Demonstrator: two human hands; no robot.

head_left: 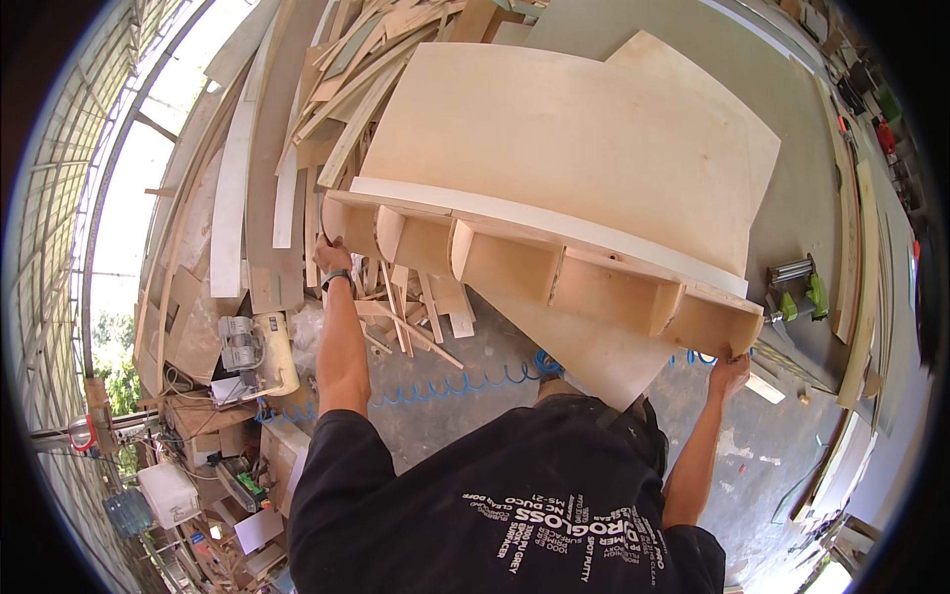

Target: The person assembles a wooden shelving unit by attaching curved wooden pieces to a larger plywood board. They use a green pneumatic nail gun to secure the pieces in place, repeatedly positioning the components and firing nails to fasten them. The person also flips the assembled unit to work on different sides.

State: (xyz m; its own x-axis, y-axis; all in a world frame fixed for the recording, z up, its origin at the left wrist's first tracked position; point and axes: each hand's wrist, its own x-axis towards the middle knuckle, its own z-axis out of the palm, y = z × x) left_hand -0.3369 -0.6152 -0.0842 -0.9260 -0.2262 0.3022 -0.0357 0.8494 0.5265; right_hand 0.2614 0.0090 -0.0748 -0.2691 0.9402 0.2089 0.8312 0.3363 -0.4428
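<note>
A long, slightly bowed wooden frame [505,259], split by upright ribs into several open compartments, spans the space between my hands. My left hand [332,255] is closed on its left end panel. At the lower right, my right hand [730,374] grips the other end from below. A white strip [554,228] runs along the frame's far edge. Beyond it lies a large pale plywood sheet [574,129] with angled corners. A plywood corner [604,361] also juts out on the near side, close to my body. The fingertips of both hands are partly hidden.
Stacked boards and offcuts [366,69] fill the far left, with loose scraps [416,312] on the floor below. A coiled blue air hose [465,384] crosses the floor. A motor-like machine [262,351] stands at left. A green-and-black tool [813,297] sits at right.
</note>
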